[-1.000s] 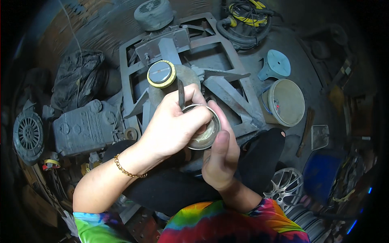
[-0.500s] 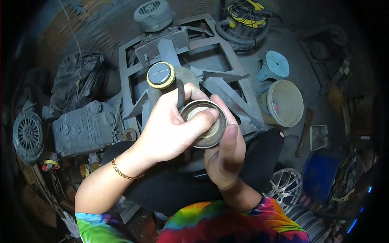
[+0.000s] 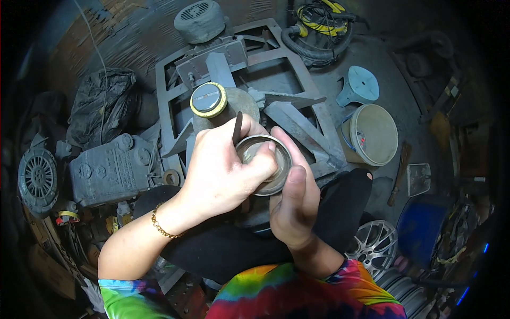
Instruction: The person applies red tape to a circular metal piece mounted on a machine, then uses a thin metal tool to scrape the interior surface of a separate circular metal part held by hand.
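Over my lap I hold a shallow round metal cup (image 3: 283, 175) with a raised rim and a worn, pale inside. My left hand (image 3: 223, 165) is closed at its left side, the thumb bent over the rim and pressed into the hollow. A thin dark strip (image 3: 238, 126) sticks up beside the left index finger; its lower end is hidden. My right hand (image 3: 297, 207) cradles the cup from the right, thumb along the rim and fingers behind. Just beyond my hands stands a cylinder with a yellow-rimmed, shiny grey top (image 3: 207, 99).
A dusty metal frame (image 3: 305, 69) with a motor (image 3: 199, 21) lies ahead. To the left are a grey machine housing (image 3: 114, 170) and a black plastic bag (image 3: 101, 101). On the right stand a blue stool (image 3: 363, 85), a bucket (image 3: 394, 135) and a spoked wheel (image 3: 376, 242).
My left thumb has bent and drawn back slightly inside the cup, and the left hand has tilted. The cup has shifted a little to the left. The right hand holds nearly the same place.
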Action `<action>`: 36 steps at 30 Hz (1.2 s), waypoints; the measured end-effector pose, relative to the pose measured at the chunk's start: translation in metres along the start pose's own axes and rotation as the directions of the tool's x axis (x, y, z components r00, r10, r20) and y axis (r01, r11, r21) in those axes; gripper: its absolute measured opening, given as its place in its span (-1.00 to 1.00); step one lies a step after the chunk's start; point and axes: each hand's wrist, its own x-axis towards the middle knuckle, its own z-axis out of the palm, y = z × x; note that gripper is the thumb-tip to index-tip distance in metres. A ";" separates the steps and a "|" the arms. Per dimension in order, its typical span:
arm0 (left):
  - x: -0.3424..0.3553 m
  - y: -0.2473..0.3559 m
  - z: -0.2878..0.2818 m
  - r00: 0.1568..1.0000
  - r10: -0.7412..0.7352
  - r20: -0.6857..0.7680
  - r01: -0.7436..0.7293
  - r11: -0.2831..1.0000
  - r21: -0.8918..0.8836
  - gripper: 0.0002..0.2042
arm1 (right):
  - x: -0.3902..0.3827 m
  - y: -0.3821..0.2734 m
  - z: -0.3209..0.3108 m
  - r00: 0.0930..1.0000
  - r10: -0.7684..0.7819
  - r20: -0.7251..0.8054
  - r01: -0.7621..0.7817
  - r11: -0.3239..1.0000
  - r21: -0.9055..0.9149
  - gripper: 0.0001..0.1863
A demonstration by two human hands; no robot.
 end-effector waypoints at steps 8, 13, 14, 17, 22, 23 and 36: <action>0.003 -0.012 0.000 1.000 0.023 0.000 -0.023 0.996 -0.091 -0.84 | 0.001 -0.002 -0.001 1.000 -0.009 -0.008 0.008 0.999 -0.039 -0.35; 0.003 -0.007 -0.003 0.996 -0.005 0.084 0.017 0.989 -0.145 -0.86 | 0.004 -0.009 0.006 0.998 0.021 -0.056 -0.017 0.996 0.082 -0.34; 0.003 -0.006 -0.003 0.995 0.014 0.099 -0.001 0.991 -0.132 -0.86 | 0.005 -0.012 0.006 0.996 0.051 -0.067 -0.040 0.988 0.152 -0.34; 0.001 -0.001 0.001 0.998 -0.012 0.067 0.028 0.971 -0.239 -0.82 | 0.008 -0.010 0.002 0.993 0.074 -0.092 -0.051 0.972 0.228 -0.35; 0.004 -0.002 0.000 0.992 -0.038 0.119 0.071 0.953 -0.293 -0.82 | 0.009 -0.008 0.001 0.989 0.092 -0.116 -0.063 0.970 0.235 -0.33; 0.005 -0.003 0.002 0.995 -0.018 0.103 0.045 0.961 -0.271 -0.84 | 0.009 -0.008 0.001 0.989 0.093 -0.116 -0.063 0.970 0.236 -0.33; 0.004 -0.008 0.002 0.996 -0.009 0.087 0.028 0.975 -0.222 -0.91 | -0.005 0.005 0.000 0.995 -0.104 0.001 0.102 0.970 -0.219 -0.35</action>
